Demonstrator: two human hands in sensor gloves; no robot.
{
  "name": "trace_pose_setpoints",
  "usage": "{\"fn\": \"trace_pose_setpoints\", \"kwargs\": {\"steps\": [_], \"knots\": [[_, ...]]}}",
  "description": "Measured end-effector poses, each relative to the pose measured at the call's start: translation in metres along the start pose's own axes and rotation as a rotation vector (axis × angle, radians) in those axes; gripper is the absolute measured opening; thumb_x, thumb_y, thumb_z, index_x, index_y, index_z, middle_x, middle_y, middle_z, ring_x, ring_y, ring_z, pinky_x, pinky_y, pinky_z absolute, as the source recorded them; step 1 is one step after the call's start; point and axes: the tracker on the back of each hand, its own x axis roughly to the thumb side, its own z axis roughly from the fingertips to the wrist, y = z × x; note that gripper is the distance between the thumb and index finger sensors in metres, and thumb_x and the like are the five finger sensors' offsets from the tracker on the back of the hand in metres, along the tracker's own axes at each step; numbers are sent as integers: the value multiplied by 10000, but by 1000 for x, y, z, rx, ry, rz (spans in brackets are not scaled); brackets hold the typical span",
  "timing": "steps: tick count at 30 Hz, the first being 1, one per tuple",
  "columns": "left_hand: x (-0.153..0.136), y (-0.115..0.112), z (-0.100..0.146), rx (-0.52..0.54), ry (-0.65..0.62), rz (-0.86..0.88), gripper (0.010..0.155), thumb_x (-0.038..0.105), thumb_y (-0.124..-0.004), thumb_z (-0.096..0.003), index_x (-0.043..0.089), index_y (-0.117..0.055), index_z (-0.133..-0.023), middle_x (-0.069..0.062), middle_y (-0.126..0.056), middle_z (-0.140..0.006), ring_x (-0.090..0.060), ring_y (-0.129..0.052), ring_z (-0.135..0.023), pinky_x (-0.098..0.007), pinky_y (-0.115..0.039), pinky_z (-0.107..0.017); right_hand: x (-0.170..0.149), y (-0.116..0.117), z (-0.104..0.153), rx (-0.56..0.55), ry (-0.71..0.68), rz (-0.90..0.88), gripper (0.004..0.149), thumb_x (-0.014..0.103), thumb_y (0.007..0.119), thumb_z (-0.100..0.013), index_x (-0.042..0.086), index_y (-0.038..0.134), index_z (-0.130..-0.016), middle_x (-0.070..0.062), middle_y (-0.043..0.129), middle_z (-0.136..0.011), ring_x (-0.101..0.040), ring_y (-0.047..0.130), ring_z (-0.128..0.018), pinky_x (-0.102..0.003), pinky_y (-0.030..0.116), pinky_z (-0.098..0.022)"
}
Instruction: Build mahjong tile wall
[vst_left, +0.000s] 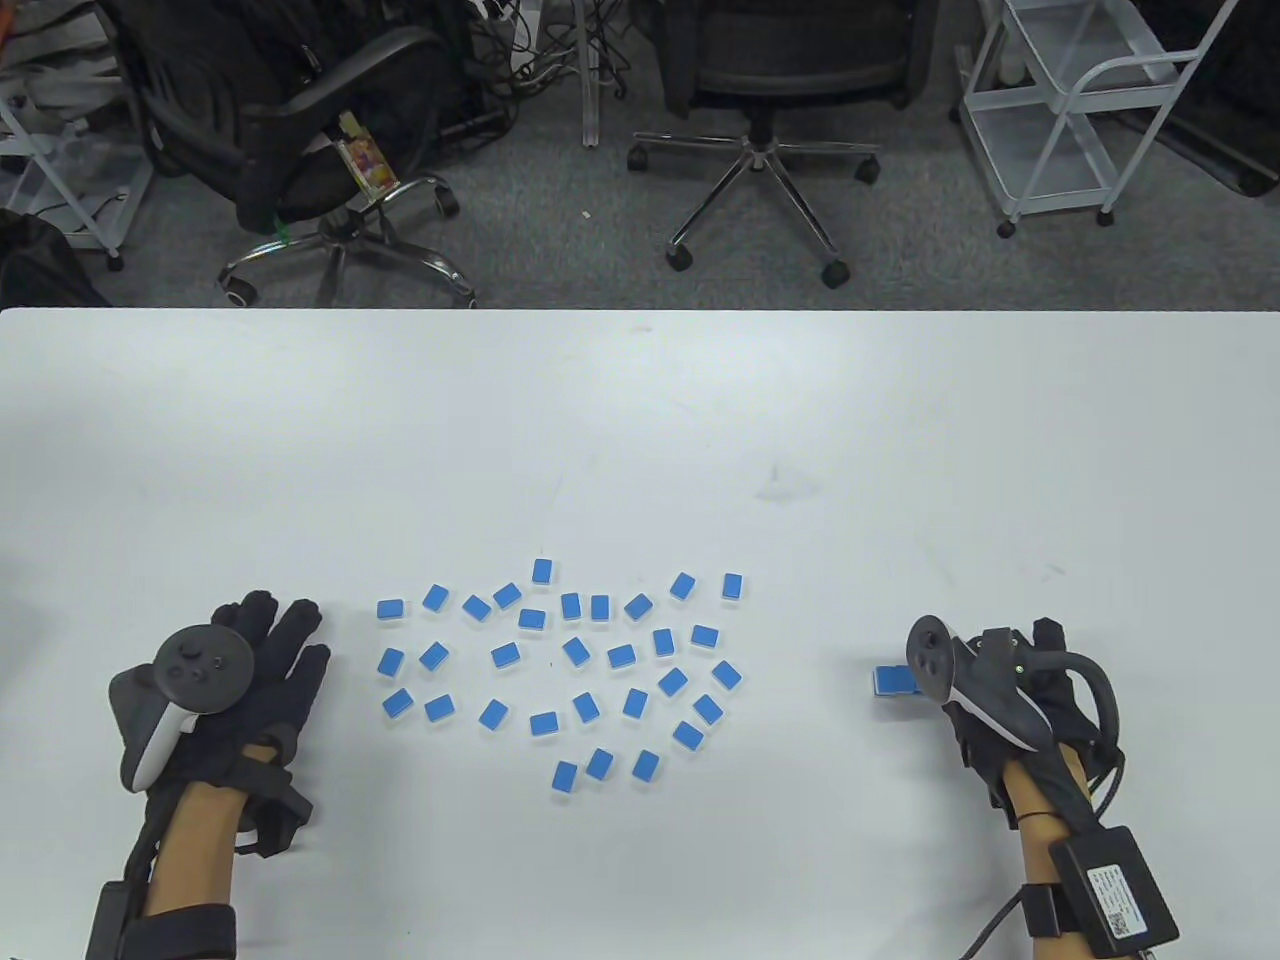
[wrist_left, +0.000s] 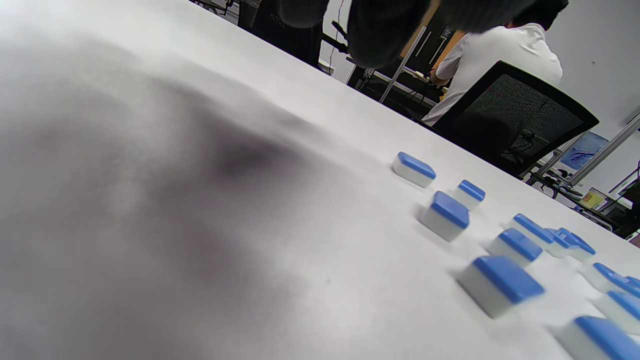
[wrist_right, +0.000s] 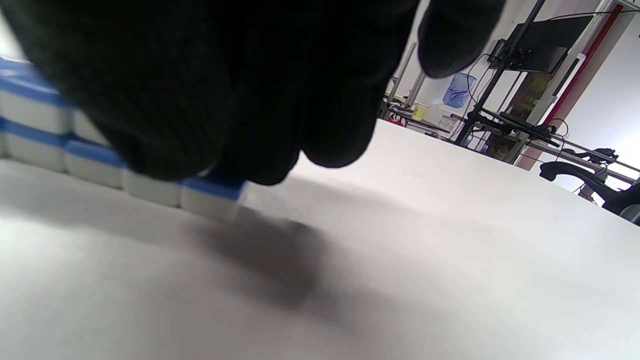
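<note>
Loose tiles (vst_left: 575, 652) lay face down, scattered mid-table (vst_left: 640, 430) between the hands. Left hand (vst_left: 255, 660) rested flat, fingers spread, grasping nothing, just left of the scatter. Right hand (vst_left: 985, 690) pressed on a two-layer tile wall (vst_left: 893, 681), well apart from the scatter. No writing was legible.

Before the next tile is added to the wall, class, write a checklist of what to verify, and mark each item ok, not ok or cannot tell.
1. Loose tiles face down, blue backs up: ok.
2. Loose tiles lying apart, easy to pick singly: ok.
3. Started wall stacked two tiers high in the right wrist view: ok.
4. Right hand on the wall's end tile: ok, its fingers cover the top.
5. Wall rows straight: cannot tell, mostly hidden.
6. Left hand free of tiles, flat on the table: ok.
</note>
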Motion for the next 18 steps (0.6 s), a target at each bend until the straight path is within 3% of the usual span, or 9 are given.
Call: {"fn": "trace_pose_setpoints", "kwargs": {"steps": [13,18], "knots": [[-1,0,-1,-11,5,13,645,625,-530,-512,449,-484,-1131,75,-241,-1257,-240,-169,-1181,-608,-165,-823,1,0,0,12,-6,-15,554,376,934,-269,310,821,-807,58,995,-714,-217,931,-781,-636,544,-737],[-2,-2,-1,-21,7,11,647,626,-529,-512,446,-484,-1132,75,-243,-1257,-241,-172,-1182,-608,-169,-824,-2,-10,6,-30,0,-48,627,406,922,-267,329,752,-865,11,937,-819,-272,860,-855,-652,508,-742]]}}
